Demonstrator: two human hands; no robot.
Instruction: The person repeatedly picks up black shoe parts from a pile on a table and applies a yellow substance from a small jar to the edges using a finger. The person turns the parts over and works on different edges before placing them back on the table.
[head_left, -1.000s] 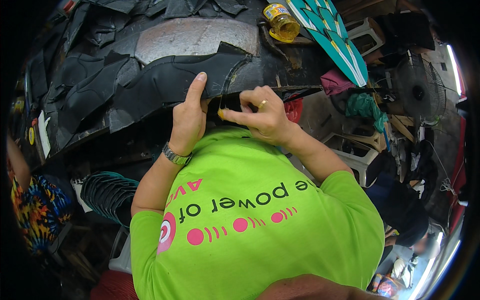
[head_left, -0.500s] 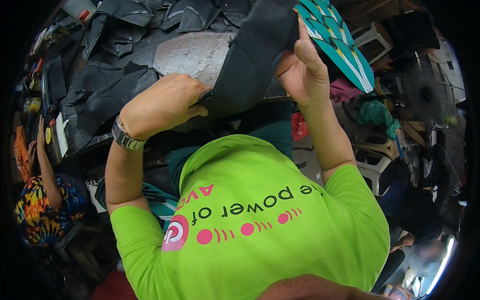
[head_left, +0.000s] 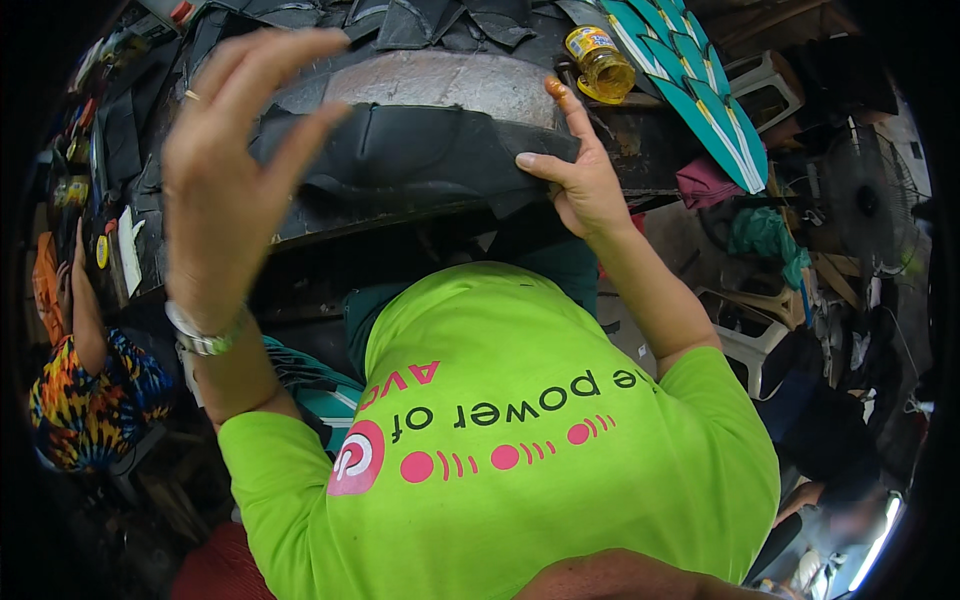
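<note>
A long black padded fabric piece (head_left: 400, 150) lies along the near edge of the worktable, its lower edge overhanging. My right hand (head_left: 588, 180) is at its right end, thumb resting on the material and index finger stretched away, with a brown, glue-like smear on the fingertip. The remaining fingers are mostly hidden. Raised over the left end, my left hand (head_left: 225, 170) is open and blurred, its fingers apart and nothing in them. Beyond my right hand, an open jar (head_left: 605, 72) of amber contents with a yellow rim lies tilted on the table.
More black pieces (head_left: 450, 22) are heaped along the table's far side, around a worn grey slab (head_left: 450, 80). Teal sole-shaped pieces (head_left: 690, 95) overlap at the right. A fan (head_left: 865, 185) and white plastic stools (head_left: 740, 330) stand farther right. Another person's arm (head_left: 88, 310) reaches in at left.
The black piece went from being held up on a slant by both hands to lying along the table edge. My left hand let go and rose leftward. The jar has come into sight.
</note>
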